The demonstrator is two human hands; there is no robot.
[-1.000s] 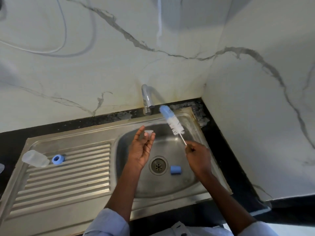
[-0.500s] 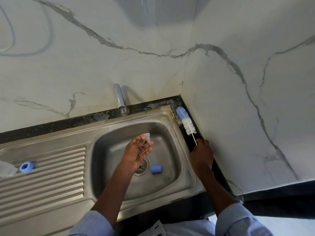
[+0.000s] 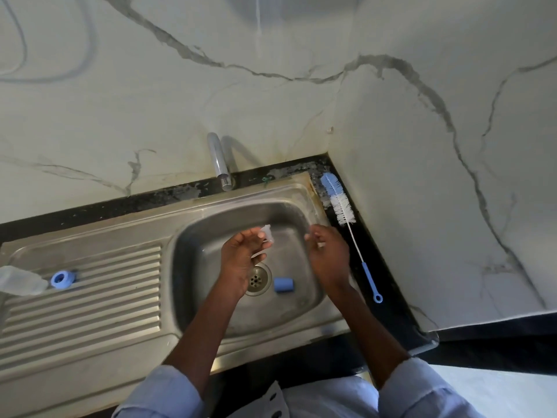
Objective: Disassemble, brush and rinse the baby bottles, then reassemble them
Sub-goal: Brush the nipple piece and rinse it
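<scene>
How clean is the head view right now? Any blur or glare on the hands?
Head view: both hands, left hand holding the clear teat and right hand, are motion-smeared; the brush and faucet stay sharp; the sink shows soft sheen; wide-angle bending at edges.

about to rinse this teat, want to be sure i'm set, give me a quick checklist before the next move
1. Teat held: ok, the left hand pinches it over the sink basin.
2. Right hand free: ok, it holds nothing.
3. Brush parked: ok, it lies on the black counter right of the sink.
4. Tap running: not ok, no water visible.
5. Drain unblocked: ok, the blue cap lies beside it.
6. Teat clean inside: cannot tell.
</scene>
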